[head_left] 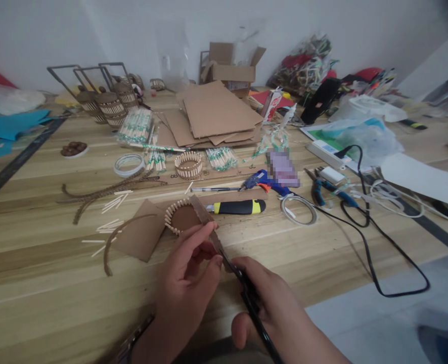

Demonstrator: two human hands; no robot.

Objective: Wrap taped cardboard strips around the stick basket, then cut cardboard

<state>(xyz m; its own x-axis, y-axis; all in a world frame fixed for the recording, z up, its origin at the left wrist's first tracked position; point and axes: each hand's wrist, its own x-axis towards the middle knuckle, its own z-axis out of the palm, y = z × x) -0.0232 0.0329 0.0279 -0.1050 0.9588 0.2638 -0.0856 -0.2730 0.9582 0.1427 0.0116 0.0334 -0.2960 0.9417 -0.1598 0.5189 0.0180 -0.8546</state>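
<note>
My left hand (193,268) pinches a narrow brown cardboard strip (202,210) between thumb and fingers. My right hand (269,298) is closed round black-handled scissors (249,293), whose blades meet the near end of the strip. Just beyond my left hand lies a round cardboard base edged with short wooden sticks (182,220), partly covered by the strip. A black and yellow utility knife (239,207) rests to its right. On the left, a curved brown strip (112,247) lies over a square cardboard piece (142,232).
Beyond are a stick-walled ring (188,165), a blue glue gun (262,179), tape rolls (299,210), pliers (318,189) and a looping black cable (368,253). Stacked cardboard sheets (220,111), bagged sticks (136,126) and small buckets (112,108) stand farther back. Loose sticks (112,202) lie left.
</note>
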